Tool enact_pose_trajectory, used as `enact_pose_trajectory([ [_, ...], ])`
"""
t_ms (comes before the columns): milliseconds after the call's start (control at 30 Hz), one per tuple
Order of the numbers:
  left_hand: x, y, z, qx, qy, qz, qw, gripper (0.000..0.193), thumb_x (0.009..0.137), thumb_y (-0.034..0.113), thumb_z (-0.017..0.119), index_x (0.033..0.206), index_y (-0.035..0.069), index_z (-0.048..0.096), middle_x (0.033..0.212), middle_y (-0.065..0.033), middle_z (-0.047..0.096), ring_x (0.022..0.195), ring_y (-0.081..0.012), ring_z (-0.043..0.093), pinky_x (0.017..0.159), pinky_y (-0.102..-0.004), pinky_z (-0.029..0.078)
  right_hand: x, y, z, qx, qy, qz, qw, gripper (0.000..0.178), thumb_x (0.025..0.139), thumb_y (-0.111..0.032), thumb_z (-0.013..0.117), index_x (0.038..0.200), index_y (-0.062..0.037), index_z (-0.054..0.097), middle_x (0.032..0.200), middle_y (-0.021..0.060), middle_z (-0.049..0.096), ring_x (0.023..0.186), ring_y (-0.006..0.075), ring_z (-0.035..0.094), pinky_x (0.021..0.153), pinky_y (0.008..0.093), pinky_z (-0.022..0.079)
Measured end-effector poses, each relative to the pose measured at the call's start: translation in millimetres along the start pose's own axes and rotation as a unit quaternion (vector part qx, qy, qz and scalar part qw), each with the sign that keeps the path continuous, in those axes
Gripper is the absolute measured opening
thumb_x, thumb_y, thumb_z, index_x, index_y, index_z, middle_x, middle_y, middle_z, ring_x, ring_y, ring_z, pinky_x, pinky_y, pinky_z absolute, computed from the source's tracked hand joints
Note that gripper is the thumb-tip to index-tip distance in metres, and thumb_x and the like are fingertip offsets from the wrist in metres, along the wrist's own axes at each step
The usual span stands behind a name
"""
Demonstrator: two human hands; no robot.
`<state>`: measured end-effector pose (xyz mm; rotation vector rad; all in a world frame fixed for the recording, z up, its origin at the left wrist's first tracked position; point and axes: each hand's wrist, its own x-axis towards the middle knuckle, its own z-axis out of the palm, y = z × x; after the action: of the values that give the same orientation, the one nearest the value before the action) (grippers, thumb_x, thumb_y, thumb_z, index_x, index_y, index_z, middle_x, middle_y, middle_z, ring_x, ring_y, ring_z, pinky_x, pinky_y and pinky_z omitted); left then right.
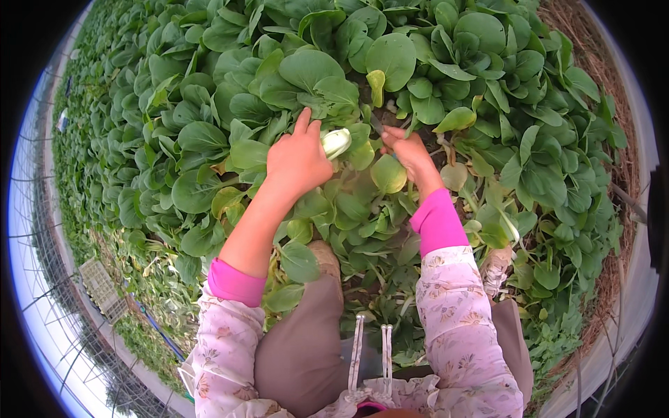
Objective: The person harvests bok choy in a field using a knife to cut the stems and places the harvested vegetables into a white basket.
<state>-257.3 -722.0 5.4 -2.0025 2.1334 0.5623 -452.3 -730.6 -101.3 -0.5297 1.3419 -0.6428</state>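
My left hand (298, 159) is closed round a head of bok choy (336, 143). Its pale, rounded base sticks out to the right of my thumb, and the green leaves spread beyond my fingers. To the right, my right hand (412, 157) grips a small knife (377, 124); the dark blade points up and left among the leaves, and the handle is mostly hidden in my fingers. A yellowing leaf (389, 173) lies just below, between the two hands. Rooted bok choy plants (311, 67) crowd close in front of both hands.
Loose leaves (355, 205) cover the ground by my legs. A pale plastic crate (103, 287) stands at the far left, near a blue hose (162, 331). Dry straw (605, 76) and a pale border (631, 132) run along the right; a greenhouse frame curves at the left.
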Motion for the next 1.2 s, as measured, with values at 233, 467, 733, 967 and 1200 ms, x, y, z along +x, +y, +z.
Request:
enact_pose_trajectory([
  [233,-0.8,0.2,-2.6,-0.001,0.002,0.02,1.0,0.064,0.065,0.014,0.059,0.127,0.013,0.045,0.137,-0.0195,0.037,0.088,-0.0373,0.06,0.08,-0.0417,0.049,10.4,-17.3,-5.5,0.024,-0.075,0.096,0.992,0.036,0.09,-0.023,0.054,0.123,-0.0084,0.048,0.069,0.0016,0.051,0.049,0.0106,0.044,0.039,0.0248,0.036],
  [467,20.2,11.5,-17.7,0.008,-0.062,0.002,0.998,0.051,0.072,0.018,0.053,0.123,0.01,0.049,0.127,-0.0226,0.04,0.091,-0.038,0.061,0.079,-0.0434,0.049,27.6,-30.3,25.6,-0.105,-0.037,0.091,0.99,0.025,0.09,-0.022,0.049,0.111,-0.0093,0.054,0.062,0.0007,0.049,0.048,0.0107,0.043,0.039,0.0268,0.034],
  [733,1.8,7.3,-21.4,-0.04,-0.117,-0.051,0.991,0.06,0.067,0.018,0.056,0.126,0.009,0.049,0.133,-0.0135,0.04,0.102,-0.0344,0.056,0.087,-0.0412,0.045,26.8,-8.8,28.1,-0.318,0.013,0.014,0.948,0.03,0.09,-0.017,0.046,0.114,-0.0017,0.053,0.071,0.0092,0.056,0.058,0.0218,0.054,0.053,0.0358,0.045],
  [967,-4.6,3.4,-13.2,-0.057,-0.047,-0.01,0.997,0.06,0.068,0.019,0.059,0.125,0.005,0.048,0.132,-0.0111,0.042,0.097,-0.0325,0.059,0.083,-0.0407,0.048,26.2,-16.4,39.1,-0.435,0.025,-0.103,0.894,0.034,0.083,-0.017,0.053,0.112,-0.0006,0.059,0.108,0.0213,0.061,0.101,0.035,0.058,0.087,0.0383,0.046],
  [1200,-38.1,3.7,-11.2,-0.147,0.03,0.064,0.987,0.065,0.065,0.019,0.067,0.126,0.009,0.046,0.133,-0.0093,0.042,0.09,-0.0345,0.06,0.081,-0.0391,0.048,-28.5,15.4,-0.1,-0.321,0.121,-0.249,0.906,0.034,0.086,-0.023,0.054,0.117,-0.0089,0.058,0.09,0.0166,0.066,0.084,0.0322,0.064,0.073,0.0371,0.049],
])
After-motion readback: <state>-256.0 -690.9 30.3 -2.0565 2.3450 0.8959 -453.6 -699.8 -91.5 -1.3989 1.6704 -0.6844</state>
